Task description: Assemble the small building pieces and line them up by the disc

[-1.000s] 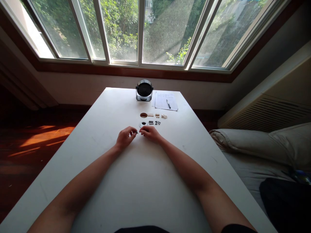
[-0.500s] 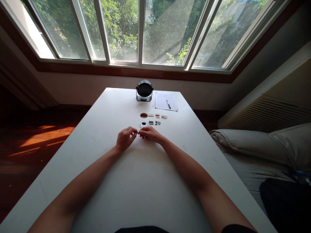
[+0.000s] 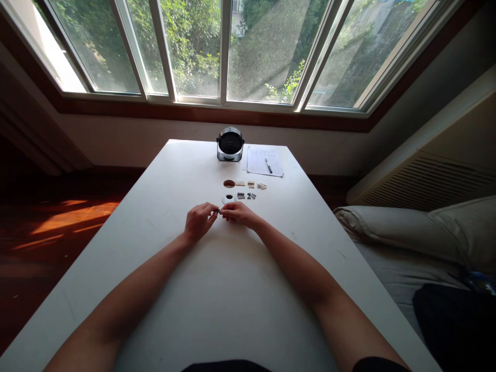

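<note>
**Two hands pinch a tiny bit over a white table**

A tiny dark bit (image 3: 219, 211) sits between the fingertips of both hands, low over the middle of the white table (image 3: 186, 170). It is too small to tell what it is. The left hand (image 3: 197, 221) is curled, with its thumb and first finger closed on the bit from the left. The right hand (image 3: 239, 212) is curled too and nips the bit from the right. The two hands meet at the fingertips. Both arms are bare and lie along the table.

Just behind the hands lies a white ring (image 3: 228, 198) with a dark middle. Right of it are two little heaps of dark pieces (image 3: 246, 196). One row farther back lies a brown disc (image 3: 229, 183). Right of that are three little heaps of pale pieces (image 3: 251, 184). All of these lie flat, near each other but apart.

At the far end of the table stands a round dark fan (image 3: 230, 144). Just to its right lies a paper (image 3: 260, 155) with a pen (image 3: 268, 166) on top.

Behind the table is a wide window (image 3: 194, 51) with green trees outside. To the left is a dark wood floor (image 3: 58, 222) with a patch of sun on it. To the right lies a pale pillow (image 3: 406, 222).
</note>
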{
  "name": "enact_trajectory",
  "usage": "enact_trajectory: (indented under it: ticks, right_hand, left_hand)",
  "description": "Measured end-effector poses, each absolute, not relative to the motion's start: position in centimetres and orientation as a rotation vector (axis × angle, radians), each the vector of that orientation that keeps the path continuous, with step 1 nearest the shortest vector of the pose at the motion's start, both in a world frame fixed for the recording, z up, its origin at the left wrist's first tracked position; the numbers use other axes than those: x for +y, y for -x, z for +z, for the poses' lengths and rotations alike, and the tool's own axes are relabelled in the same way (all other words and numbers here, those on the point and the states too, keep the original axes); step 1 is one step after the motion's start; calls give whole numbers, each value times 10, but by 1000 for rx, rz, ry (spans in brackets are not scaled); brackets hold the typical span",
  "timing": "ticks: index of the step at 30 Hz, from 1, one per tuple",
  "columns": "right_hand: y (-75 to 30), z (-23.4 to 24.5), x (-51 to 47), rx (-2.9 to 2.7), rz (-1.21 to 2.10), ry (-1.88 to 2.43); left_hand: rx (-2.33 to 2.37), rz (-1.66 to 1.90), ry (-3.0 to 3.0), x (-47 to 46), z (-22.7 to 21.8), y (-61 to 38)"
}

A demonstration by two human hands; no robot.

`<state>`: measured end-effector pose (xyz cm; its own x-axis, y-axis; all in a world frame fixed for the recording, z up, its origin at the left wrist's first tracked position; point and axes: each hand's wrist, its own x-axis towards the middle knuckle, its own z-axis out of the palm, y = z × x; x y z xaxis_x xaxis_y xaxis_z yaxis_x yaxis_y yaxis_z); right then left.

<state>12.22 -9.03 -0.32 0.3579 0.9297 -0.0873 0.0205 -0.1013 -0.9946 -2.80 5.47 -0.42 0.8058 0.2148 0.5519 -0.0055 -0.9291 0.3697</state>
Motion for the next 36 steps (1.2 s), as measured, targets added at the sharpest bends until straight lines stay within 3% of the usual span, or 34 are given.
enact_trajectory:
  ticks: [12,36]
  right_hand:
    - [-123,-11,-87,-740,916,1347]
    - [-115,-16,-83,-916,749,1315]
  left_hand:
    - [105,803,-2473,54,-6,26]
    - [212,569,-1992,65,-19,18]
